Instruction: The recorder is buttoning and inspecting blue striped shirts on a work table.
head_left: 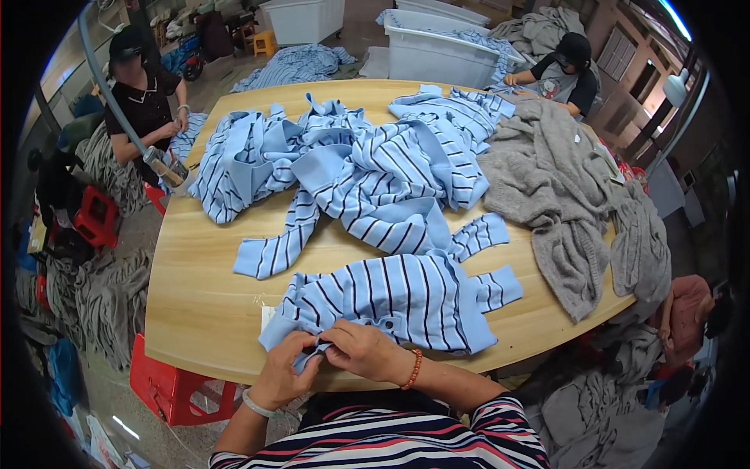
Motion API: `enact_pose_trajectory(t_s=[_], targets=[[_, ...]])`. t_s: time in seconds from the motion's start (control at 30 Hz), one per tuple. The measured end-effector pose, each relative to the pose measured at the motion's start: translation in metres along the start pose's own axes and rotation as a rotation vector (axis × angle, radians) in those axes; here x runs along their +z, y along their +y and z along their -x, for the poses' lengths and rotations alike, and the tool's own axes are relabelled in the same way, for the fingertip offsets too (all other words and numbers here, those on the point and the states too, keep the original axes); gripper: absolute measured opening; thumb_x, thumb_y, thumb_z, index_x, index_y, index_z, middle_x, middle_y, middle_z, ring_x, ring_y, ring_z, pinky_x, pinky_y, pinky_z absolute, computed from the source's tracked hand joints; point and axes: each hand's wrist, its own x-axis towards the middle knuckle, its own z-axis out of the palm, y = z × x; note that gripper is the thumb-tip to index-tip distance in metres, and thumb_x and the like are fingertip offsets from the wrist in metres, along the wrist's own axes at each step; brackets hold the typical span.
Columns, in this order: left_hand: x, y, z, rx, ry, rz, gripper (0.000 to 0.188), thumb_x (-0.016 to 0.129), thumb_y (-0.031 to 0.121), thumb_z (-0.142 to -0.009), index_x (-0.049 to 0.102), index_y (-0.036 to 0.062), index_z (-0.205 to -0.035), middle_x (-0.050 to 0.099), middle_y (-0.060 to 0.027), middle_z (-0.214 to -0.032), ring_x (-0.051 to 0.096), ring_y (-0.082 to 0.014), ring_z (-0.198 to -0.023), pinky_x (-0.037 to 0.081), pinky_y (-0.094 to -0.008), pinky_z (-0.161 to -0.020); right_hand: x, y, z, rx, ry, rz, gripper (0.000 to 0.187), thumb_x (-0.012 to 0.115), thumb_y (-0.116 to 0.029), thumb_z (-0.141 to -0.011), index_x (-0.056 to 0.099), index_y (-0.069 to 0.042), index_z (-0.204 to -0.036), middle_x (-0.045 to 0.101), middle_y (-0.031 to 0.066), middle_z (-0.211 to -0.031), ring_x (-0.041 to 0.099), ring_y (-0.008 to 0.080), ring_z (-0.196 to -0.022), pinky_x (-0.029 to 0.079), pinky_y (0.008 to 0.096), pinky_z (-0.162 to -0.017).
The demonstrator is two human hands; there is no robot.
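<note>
A light blue knit cardigan [391, 293] with dark and white stripes lies folded at the near edge of the table. My left hand [291, 366] pinches its collar edge at the lower left. Close against it, my right hand [366, 349] grips the same edge, fingertips pressed together. A small piece of the blue fabric hangs below the fingers; what exactly lies between the fingertips is hidden. A dark button [389, 324] shows on the cardigan's front band, just right of my right hand.
Beyond the cardigan a heap of striped blue knitwear [375, 168] covers the table [203, 289]. Grey knits [558, 180] hang over the right edge. Co-workers sit at far left [141, 102], far right [574, 70] and lower right [687, 313]. A red stool [176, 387] stands left; white bins [441, 59] stand behind.
</note>
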Motion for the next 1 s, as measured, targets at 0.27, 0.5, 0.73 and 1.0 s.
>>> enact_pose_trajectory(t_s=[0.27, 0.5, 0.73, 1.0], targets=[[0.013, -0.010, 0.005, -0.012, 0.048, -0.073, 0.015, 0.060, -0.003, -0.078, 0.057, -0.0012, -0.093, 0.056, -0.0161, -0.082, 0.057, -0.0332, -0.072, 0.046, -0.0361, -0.064, 0.004, -0.001, 0.008, 0.082, -0.090, -0.040, 0.021, 0.064, -0.007, -0.080, 0.059, 0.000, -0.098, 0.055, 0.0134, -0.084, 0.060, 0.0305, -0.073, 0.050, 0.0360, -0.061], [0.019, -0.025, -0.003, -0.118, 0.002, 0.085, 0.008, 0.055, 0.001, -0.084, 0.057, -0.0019, -0.092, 0.055, -0.0146, -0.080, 0.055, -0.0269, -0.072, 0.044, -0.0317, -0.066, -0.003, 0.014, 0.006, 0.146, -0.174, -0.089, 0.018, 0.058, 0.003, -0.080, 0.057, 0.000, -0.098, 0.053, 0.0176, -0.083, 0.055, 0.0366, -0.075, 0.046, 0.0409, -0.064], [0.014, -0.036, -0.011, -0.193, -0.087, 0.206, 0.007, 0.053, 0.001, -0.086, 0.057, -0.0024, -0.090, 0.052, -0.0081, -0.077, 0.049, -0.0157, -0.070, 0.041, -0.0272, -0.065, 0.006, 0.034, 0.006, 0.227, -0.104, -0.285, 0.016, 0.057, 0.006, -0.079, 0.060, 0.001, -0.094, 0.056, 0.0147, -0.078, 0.057, 0.0299, -0.067, 0.044, 0.0340, -0.059], [0.019, -0.045, -0.011, -0.246, -0.033, 0.063, 0.006, 0.054, 0.001, -0.085, 0.057, -0.0024, -0.090, 0.053, -0.0081, -0.076, 0.050, -0.0156, -0.070, 0.041, -0.0277, -0.065, 0.010, 0.048, 0.003, 0.223, -0.177, -0.397, 0.012, 0.058, 0.005, -0.080, 0.059, 0.002, -0.091, 0.056, 0.0112, -0.075, 0.055, 0.0222, -0.063, 0.042, 0.0291, -0.055]])
